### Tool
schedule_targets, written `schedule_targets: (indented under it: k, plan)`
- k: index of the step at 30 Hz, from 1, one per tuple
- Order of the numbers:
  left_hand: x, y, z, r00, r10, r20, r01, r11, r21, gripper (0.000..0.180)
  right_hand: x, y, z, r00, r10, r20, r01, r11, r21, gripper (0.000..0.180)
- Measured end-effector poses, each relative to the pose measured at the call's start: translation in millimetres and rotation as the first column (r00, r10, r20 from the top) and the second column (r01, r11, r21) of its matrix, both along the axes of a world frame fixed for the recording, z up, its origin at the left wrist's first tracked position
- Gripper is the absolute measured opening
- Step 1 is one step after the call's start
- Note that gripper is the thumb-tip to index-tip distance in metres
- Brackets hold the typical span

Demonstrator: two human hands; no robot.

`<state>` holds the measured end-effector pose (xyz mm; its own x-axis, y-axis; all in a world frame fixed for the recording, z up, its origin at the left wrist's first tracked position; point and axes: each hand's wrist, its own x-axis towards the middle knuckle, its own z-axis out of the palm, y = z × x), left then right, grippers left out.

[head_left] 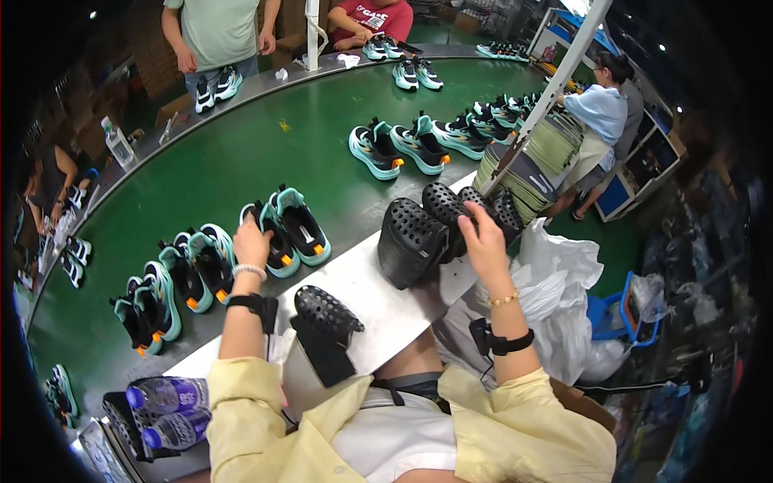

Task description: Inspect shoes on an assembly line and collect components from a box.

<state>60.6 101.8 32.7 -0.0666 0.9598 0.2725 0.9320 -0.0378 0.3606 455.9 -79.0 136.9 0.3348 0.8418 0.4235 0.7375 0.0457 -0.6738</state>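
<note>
My left hand reaches over the green conveyor belt and rests on a teal-and-black sneaker of the pair in front of me. My right hand grips a black perforated shoe insert at the right end of the metal work ledge. A stack of the same black perforated inserts sits just left of that hand. Another black insert lies on the ledge close to my chest.
Several pairs of teal sneakers line the curved belt. Two plastic bottles lie in a basket at lower left. White plastic bags hang at right. Stacked flat pieces stand behind a white pole. Other people work around the belt.
</note>
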Motion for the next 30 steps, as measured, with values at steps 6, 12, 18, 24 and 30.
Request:
schedule_targets:
  k: [6,12,18,24,30]
  plan:
    - [24.8,-41.0,38.8,0.995,-0.010,-0.097,0.059,0.854,0.516,0.071,2.3,-3.8,-12.2,0.973,-0.039,0.226,0.044,0.999,-0.020,0.049]
    - [51.4,-70.5,29.6,0.919,-0.393,-0.041,0.394,0.918,0.042,0.045,-14.6,-6.1,36.5,0.992,-0.096,0.080,0.081,0.981,0.178,0.045]
    - [44.9,-69.4,-2.1,0.945,-0.327,-0.019,0.327,0.945,-0.002,0.039,-139.7,49.1,47.9,0.891,0.397,0.219,-0.348,0.908,-0.232,0.045]
    - [58.1,-69.8,3.0,0.932,-0.364,0.002,0.363,0.930,0.061,0.033,-196.8,148.3,-16.6,0.756,0.505,0.417,-0.341,0.847,-0.408,0.027]
    - [35.1,-70.4,-14.0,0.950,-0.314,-0.001,0.314,0.949,0.005,0.031,-257.7,181.4,-77.9,0.660,0.462,0.592,-0.194,0.867,-0.459,0.012]
